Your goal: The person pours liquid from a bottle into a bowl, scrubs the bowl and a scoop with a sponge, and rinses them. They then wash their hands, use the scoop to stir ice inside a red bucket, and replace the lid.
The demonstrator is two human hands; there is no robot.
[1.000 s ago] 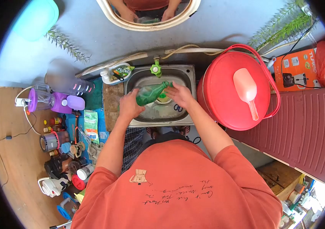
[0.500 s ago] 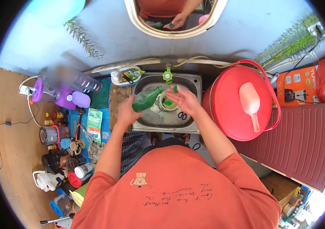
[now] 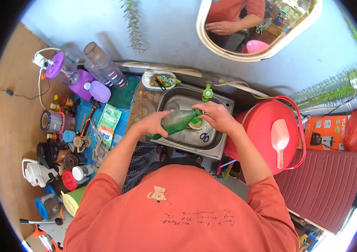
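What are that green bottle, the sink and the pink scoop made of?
Green narrow-necked bottle: smooth, shiny and translucent; glass or plastic, I can't tell which. Grey rectangular sink: likely stainless steel, from its dull metallic sheen. Pale pink long-handled scoop: probably plastic, smooth and softly shiny.

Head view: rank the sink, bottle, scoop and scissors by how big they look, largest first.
1. Sink
2. Bottle and scoop: too alike to rank, since the left hand covers part of the bottle
3. Scissors

A white-framed mirror (image 3: 260, 28) (oval) is mounted on the pale blue wall (image 3: 166, 29); bright light (image 3: 346, 235) shows at lower right.
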